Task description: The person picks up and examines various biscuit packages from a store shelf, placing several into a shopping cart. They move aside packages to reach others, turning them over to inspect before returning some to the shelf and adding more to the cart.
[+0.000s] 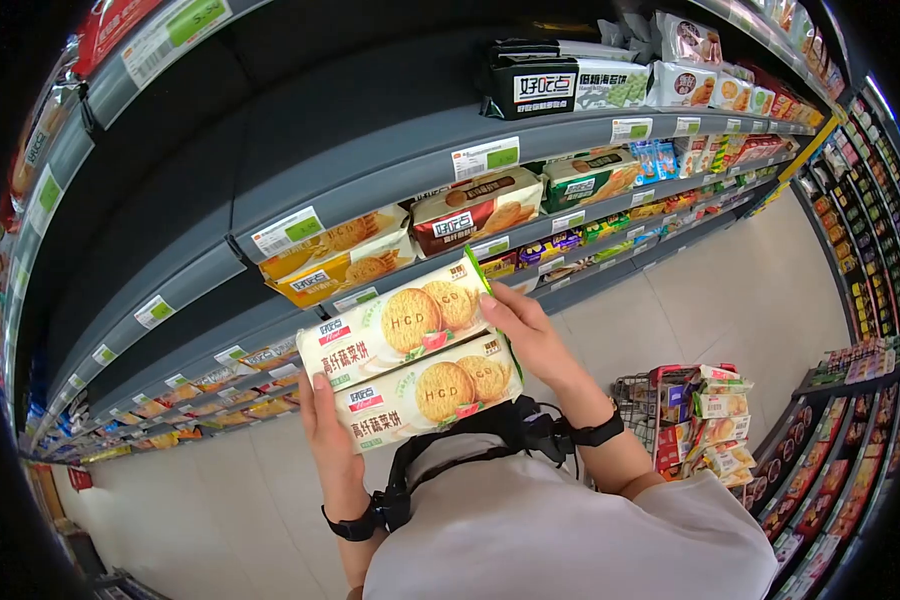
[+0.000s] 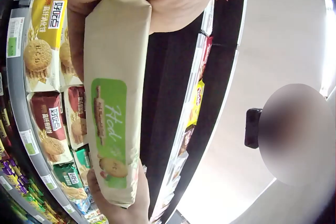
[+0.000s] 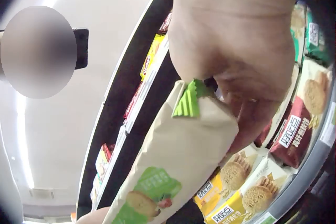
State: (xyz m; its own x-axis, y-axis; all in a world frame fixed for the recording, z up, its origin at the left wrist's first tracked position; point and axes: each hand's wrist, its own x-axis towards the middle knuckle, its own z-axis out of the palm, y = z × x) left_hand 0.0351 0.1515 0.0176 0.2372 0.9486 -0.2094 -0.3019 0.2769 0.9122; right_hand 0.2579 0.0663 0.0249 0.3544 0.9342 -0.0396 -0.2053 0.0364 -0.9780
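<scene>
two cream biscuit packets (image 1: 410, 320) with green trim are held up in front of the person's white shirt (image 1: 570, 530), long sides against each other, tilted so that their right ends sit higher in the head view. the left hand (image 1: 332, 440) is clamped on their left end, fingers curled round the edge. the right hand (image 1: 532, 335) is clamped on their right end, its thumb lying over the front of the upper one. each wrist wears a black strap (image 1: 598, 428).

just beyond the packets, a grey shelf (image 1: 360, 190) carries yellow biscuit packs (image 1: 345, 265), with a dark red biscuit pack (image 1: 478, 210) beside them and a green biscuit pack (image 1: 592, 180) further right. higher up, a black biscuit pack (image 1: 540, 88) stands near white packs (image 1: 685, 85). price labels (image 1: 486, 158) line the shelf edges. to the right, on the pale floor (image 1: 625, 320), is a shopping cart (image 1: 638, 398) loaded with bright packets (image 1: 720, 425)
</scene>
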